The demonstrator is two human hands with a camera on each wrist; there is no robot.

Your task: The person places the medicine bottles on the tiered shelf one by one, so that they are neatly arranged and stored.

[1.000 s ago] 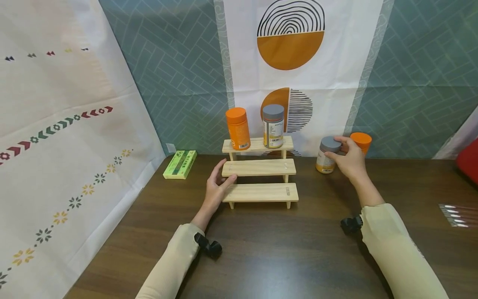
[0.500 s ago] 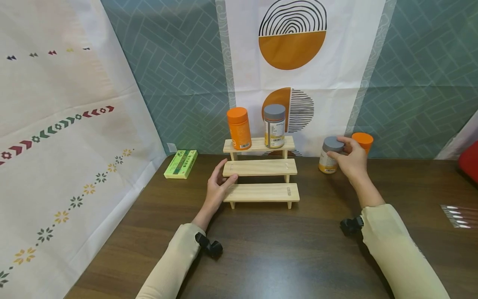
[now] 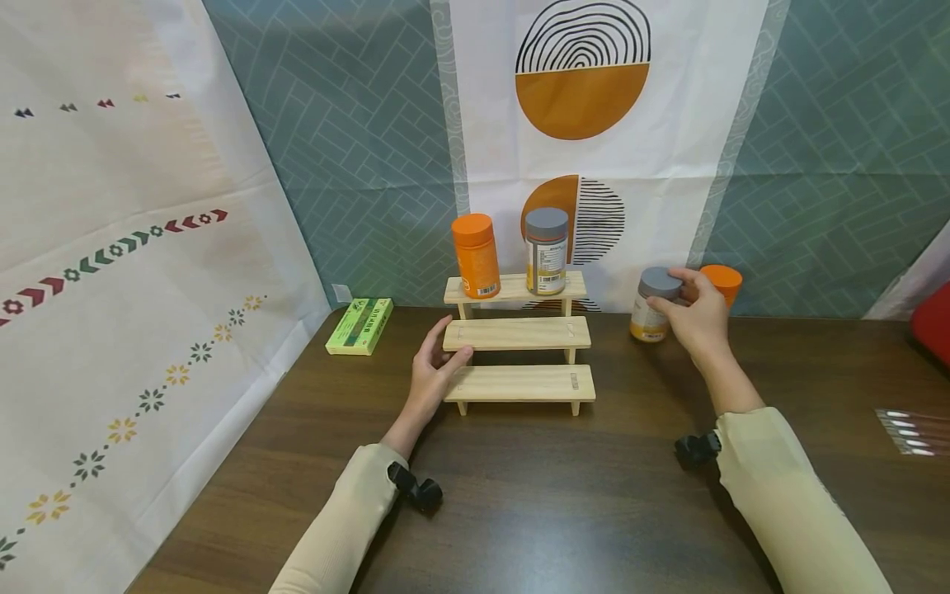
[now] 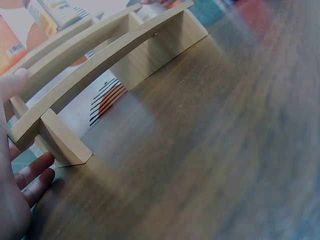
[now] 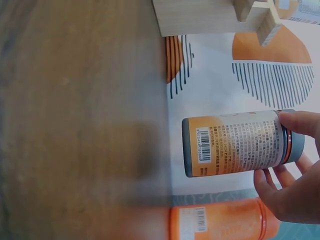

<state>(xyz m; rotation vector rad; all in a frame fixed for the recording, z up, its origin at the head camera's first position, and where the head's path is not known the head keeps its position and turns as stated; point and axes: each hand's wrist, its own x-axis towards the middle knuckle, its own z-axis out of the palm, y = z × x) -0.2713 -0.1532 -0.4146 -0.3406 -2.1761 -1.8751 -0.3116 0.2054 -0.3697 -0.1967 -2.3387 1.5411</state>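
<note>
My right hand [image 3: 701,318] holds a supplement bottle [image 5: 235,142] with a grey cap and a white and yellow label, thumb and fingers about the cap. In the right wrist view it is nearly upright against the wall cloth, its base a little higher than that of the orange bottle [image 5: 220,220] beside it. My left hand [image 3: 430,371] grips the left end of a three-step wooden stand [image 3: 517,333], thumb at the front and fingers along the side. On the top step stand an orange bottle [image 3: 476,257] and another grey-capped bottle [image 3: 545,252].
A green and yellow box [image 3: 359,327] lies on the dark wooden table [image 3: 557,495] left of the stand. Patterned cloth [image 3: 356,157] hangs behind. At the right are a red object [image 3: 931,322] and several thin sticks with white tips [image 3: 916,429].
The grey-capped bottle in my right hand has risen slightly and shifted a touch left over the last half second. My left hand stays on the stand. The head view has shifted slightly.
</note>
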